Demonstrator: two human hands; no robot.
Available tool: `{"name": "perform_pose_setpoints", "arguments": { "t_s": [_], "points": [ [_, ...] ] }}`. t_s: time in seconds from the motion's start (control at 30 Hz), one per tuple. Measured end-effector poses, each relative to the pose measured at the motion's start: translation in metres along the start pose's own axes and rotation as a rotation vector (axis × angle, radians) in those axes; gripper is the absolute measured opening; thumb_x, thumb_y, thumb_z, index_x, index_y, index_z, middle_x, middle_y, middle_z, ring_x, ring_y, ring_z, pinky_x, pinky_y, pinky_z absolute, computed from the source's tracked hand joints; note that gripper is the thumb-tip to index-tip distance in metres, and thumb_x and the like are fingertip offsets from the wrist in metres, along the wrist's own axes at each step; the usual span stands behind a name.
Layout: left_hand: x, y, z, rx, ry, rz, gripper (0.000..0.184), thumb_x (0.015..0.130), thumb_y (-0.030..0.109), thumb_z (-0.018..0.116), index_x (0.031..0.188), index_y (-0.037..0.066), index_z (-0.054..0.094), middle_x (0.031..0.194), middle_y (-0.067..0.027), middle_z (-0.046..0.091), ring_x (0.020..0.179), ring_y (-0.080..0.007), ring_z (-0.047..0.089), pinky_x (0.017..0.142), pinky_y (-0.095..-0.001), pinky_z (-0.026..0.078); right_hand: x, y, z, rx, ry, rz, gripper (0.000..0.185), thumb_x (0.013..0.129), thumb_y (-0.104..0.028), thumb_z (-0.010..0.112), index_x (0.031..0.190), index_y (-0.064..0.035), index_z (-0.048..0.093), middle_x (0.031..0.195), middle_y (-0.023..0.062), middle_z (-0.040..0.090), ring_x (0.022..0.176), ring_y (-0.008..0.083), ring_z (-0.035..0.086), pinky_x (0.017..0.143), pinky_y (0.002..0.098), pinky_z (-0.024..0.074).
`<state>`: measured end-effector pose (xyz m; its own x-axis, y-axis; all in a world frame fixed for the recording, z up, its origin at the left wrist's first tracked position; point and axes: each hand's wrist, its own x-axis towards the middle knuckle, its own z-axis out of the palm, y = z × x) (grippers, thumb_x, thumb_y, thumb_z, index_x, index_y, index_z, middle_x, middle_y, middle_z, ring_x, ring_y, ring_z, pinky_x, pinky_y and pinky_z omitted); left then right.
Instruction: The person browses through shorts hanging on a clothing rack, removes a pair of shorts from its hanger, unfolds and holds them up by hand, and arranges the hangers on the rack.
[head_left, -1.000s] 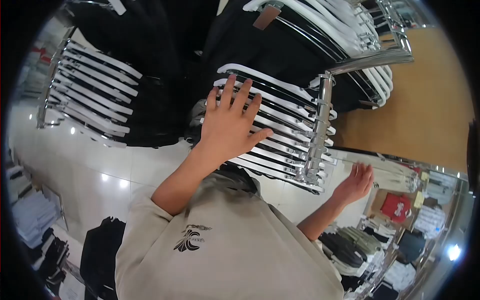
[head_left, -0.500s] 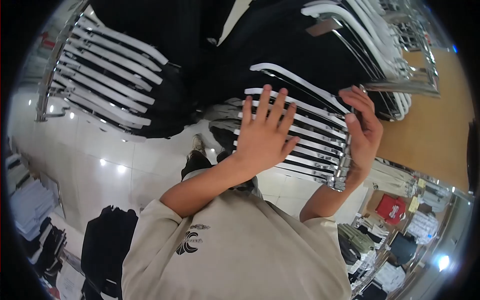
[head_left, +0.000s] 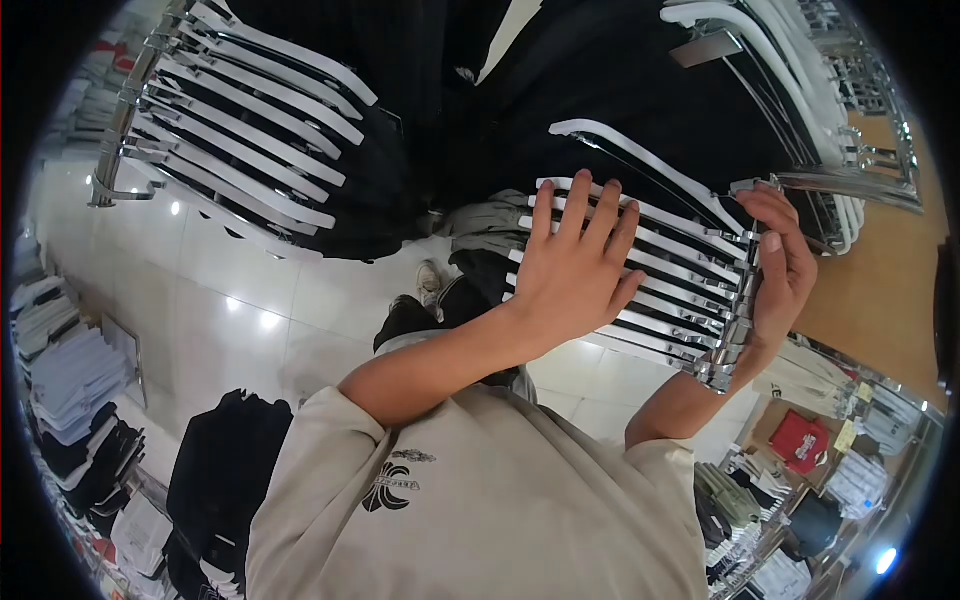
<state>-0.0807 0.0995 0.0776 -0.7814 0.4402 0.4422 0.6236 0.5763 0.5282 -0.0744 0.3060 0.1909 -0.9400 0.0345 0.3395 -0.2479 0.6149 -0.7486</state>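
Observation:
My left hand (head_left: 577, 275) lies with spread fingers on top of a row of white hangers (head_left: 672, 262) holding dark garments, and its fingertips reach the upper hangers. At the right end of that row, my right hand (head_left: 783, 262) curls its fingers around the upper part of the metal rail (head_left: 738, 325), close to the hanger hooks. Its thumb rests low beside the rail. One white hanger (head_left: 640, 162) sits apart above the others, its hook end near my right fingertips. Grey cloth (head_left: 487, 225) hangs at the row's left end.
Another rail (head_left: 122, 125) with white hangers and black garments stands at the upper left. More hangers (head_left: 790, 75) hang at the upper right, beside a brown panel (head_left: 868, 330). Folded clothes (head_left: 75, 385) are stacked at the left. A person's shoe (head_left: 428, 283) shows on the tiled floor.
My right hand has risen from beside the rack to the rail's upper end. My left hand stays spread on the hangers. The view has shifted, with the racks now farther right.

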Motion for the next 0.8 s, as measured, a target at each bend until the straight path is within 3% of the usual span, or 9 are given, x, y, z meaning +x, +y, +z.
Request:
{"name": "perform_pose_setpoints", "arguments": {
  "t_s": [0.17, 0.2, 0.3, 0.33, 0.47, 0.63, 0.7, 0.77, 0.8],
  "points": [
    [0.001, 0.0, -0.005, 0.041, -0.021, 0.003, 0.056, 0.082, 0.04, 0.065, 0.126, 0.005, 0.058, 0.136, -0.016, 0.048, 0.129, -0.0394, 0.038, 0.104, -0.0584, 0.03, 0.001, 0.015, 0.0, 0.164, 0.139, -0.052, 0.022, 0.091, -0.006, 0.051, 0.09, 0.0091, 0.067, 0.1, 0.0172, 0.068, 0.11, 0.0281, 0.057, 0.105, 0.0414, 0.0346],
    [0.002, -0.001, -0.005, 0.043, -0.02, 0.009, 0.056, 0.082, 0.039, 0.065, 0.126, 0.005, 0.058, 0.136, -0.0155, 0.048, 0.129, -0.039, 0.038, 0.104, -0.0578, 0.031, 0.001, 0.021, 0.002, 0.225, 0.247, -0.09, 0.025, 0.093, -0.007, 0.05, 0.085, 0.0096, 0.066, 0.093, 0.0176, 0.068, 0.098, 0.0269, 0.062, 0.096, 0.0402, 0.0431],
    [0.005, -0.001, -0.008, 0.041, -0.02, 0.011, 0.055, 0.082, 0.04, 0.065, 0.126, 0.007, 0.059, 0.136, -0.0147, 0.048, 0.13, -0.0383, 0.038, 0.104, -0.057, 0.031, 0.005, 0.033, 0.009, 0.195, 0.881, -0.082, 0.028, 0.096, -0.011, 0.051, 0.083, 0.0089, 0.066, 0.087, 0.0156, 0.069, 0.086, 0.0226, 0.064, 0.083, 0.0354, 0.0493],
    [0.006, -0.001, -0.009, 0.057, -0.019, 0.021, 0.054, 0.082, 0.039, 0.065, 0.126, 0.008, 0.06, 0.138, -0.0149, 0.048, 0.131, -0.0383, 0.037, 0.103, -0.0563, 0.032, 0.005, 0.029, 0.005, -0.055, 1.001, -0.047, 0.03, 0.097, -0.014, 0.051, 0.083, 0.0076, 0.066, 0.082, 0.0114, 0.068, 0.077, 0.0172, 0.062, 0.074, 0.0299, 0.049],
    [0.007, -0.002, -0.008, 0.065, -0.032, 0.05, 0.054, 0.083, 0.039, 0.065, 0.126, 0.008, 0.06, 0.139, -0.0147, 0.047, 0.132, -0.0388, 0.036, 0.104, -0.0546, 0.031, -0.008, 0.053, -0.043, -0.355, 0.732, 0.056, 0.031, 0.098, -0.019, 0.048, 0.086, 0.0015, 0.069, 0.078, 0.0058, 0.066, 0.075, 0.0134, 0.058, 0.072, 0.0286, 0.0466],
    [0.015, -0.003, -0.004, 0.074, -0.045, 0.073, 0.054, 0.084, 0.039, 0.066, 0.127, 0.007, 0.06, 0.141, -0.0158, 0.046, 0.134, -0.04, 0.034, 0.106, -0.0545, 0.029, -0.03, 0.096, -0.043, -0.662, 0.35, 0.169, 0.03, 0.097, -0.027, 0.05, 0.107, -0.0019, 0.062, 0.102, 0.0165, 0.064, 0.096, 0.0405, 0.059, 0.086, 0.0445, 0.0465],
    [0.02, -0.007, -0.004, 0.071, -0.083, 0.087, 0.054, 0.084, 0.038, 0.066, 0.128, 0.007, 0.059, 0.142, -0.0161, 0.045, 0.135, -0.0403, 0.033, 0.107, -0.054, 0.028, -0.037, 0.123, -0.032, -0.672, 0.092, 0.231, 0.03, 0.095, -0.025, 0.051, 0.112, -0.0033, 0.06, 0.11, 0.0169, 0.062, 0.107, 0.038, 0.056, 0.091, 0.0467, 0.0445],
    [0.026, -0.013, -0.006, 0.027, -0.116, 0.102, 0.055, 0.085, 0.039, 0.063, 0.13, 0.007, 0.059, 0.143, -0.0161, 0.044, 0.137, -0.0403, 0.03, 0.107, -0.059, 0.028, -0.042, 0.123, -0.018, -1.1, -0.098, 0.143, 0.028, 0.092, -0.023, 0.052, 0.113, -0.0051, 0.06, 0.111, 0.0192, 0.062, 0.107, 0.0374, 0.057, 0.092, 0.0486, 0.044],
    [0.027, -0.015, -0.007, 0.024, -0.127, 0.103, 0.054, 0.086, 0.038, 0.063, 0.13, 0.007, 0.058, 0.144, -0.0161, 0.043, 0.138, -0.0404, 0.03, 0.108, -0.0589, 0.027, -0.04, 0.128, -0.017, -0.989, -0.069, 0.151, 0.027, 0.09, -0.021, 0.054, 0.112, -0.007, 0.06, 0.106, 0.0196, 0.064, 0.102, 0.0383, 0.059, 0.091, 0.051, 0.0441]
  ]
}}
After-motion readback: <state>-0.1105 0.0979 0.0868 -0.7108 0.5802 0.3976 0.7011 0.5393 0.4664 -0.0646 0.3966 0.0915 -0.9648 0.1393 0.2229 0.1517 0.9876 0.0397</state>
